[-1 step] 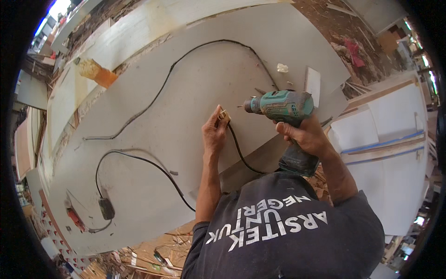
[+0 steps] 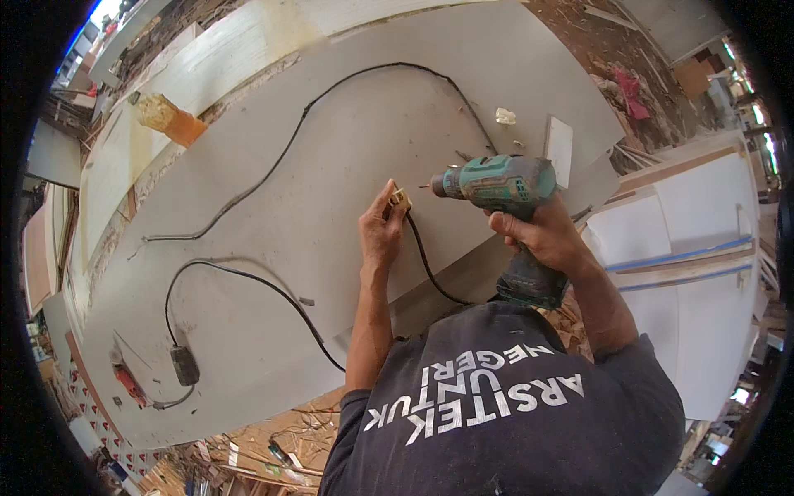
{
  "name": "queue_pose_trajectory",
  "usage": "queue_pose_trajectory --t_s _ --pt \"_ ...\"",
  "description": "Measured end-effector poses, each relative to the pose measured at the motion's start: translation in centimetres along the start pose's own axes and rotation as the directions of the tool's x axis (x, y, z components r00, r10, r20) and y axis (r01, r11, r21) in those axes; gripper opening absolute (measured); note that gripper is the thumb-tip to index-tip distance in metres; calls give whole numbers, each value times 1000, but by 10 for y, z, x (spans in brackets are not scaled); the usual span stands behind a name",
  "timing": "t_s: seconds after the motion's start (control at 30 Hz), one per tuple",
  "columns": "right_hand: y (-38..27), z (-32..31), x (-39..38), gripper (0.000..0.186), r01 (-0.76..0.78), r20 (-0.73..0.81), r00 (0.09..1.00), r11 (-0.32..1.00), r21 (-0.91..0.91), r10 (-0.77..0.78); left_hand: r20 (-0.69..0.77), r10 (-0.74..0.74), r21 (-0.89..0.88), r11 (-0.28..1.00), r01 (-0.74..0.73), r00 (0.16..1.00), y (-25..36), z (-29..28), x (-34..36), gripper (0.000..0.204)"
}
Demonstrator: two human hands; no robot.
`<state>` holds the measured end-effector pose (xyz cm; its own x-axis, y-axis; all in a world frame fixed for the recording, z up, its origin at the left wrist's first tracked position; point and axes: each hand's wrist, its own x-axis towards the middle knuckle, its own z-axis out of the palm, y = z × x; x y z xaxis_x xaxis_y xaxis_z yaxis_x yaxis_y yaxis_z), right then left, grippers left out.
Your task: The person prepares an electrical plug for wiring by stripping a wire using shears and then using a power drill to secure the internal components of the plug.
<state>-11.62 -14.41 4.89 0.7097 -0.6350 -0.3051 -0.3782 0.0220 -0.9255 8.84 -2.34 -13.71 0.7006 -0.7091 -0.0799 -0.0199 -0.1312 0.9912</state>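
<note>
1. Wood scraps (image 2: 273, 463) litter the ground around our pale grey table (image 2: 347, 165).
2. We pinch a small cream-and-brass-coloured fitting (image 2: 399, 199) between the thumb and fingers of our left hand (image 2: 382, 236), over the table; a black cord (image 2: 422, 252) runs from beside it toward us.
3. Our right hand (image 2: 542, 240) wraps the grip of a green cordless drill (image 2: 492, 182); we cannot tell whether a finger presses the trigger.
4. We see its bit (image 2: 424, 186) pointing left, near the fitting but apart from it.
5. Beyond our hands, a long black cable (image 2: 307, 108) arcs across the table, and a white crumpled lump (image 2: 505, 116) lies near a white rectangular piece (image 2: 559, 150).
6. To our left sit a dark box (image 2: 184, 365) on another cable (image 2: 240, 275) and a red tool (image 2: 129, 386).
</note>
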Motion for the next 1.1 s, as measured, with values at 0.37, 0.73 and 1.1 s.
queue_pose_trajectory --t_s 0.37,0.73,1.1 --pt "-16 16 47 32 32 156 988 981 -189 -2 -27 -3 33 999 4 1000 -12 1 18 49" --pt "-23 22 52 34 157 189 977 938 -310 -102 -86 78 53 996 -74 993 -15 7 22 47" --pt "-22 26 52 39 126 196 979 925 -359 -57 -127 234 115 969 -221 964 -20 12 26 45"
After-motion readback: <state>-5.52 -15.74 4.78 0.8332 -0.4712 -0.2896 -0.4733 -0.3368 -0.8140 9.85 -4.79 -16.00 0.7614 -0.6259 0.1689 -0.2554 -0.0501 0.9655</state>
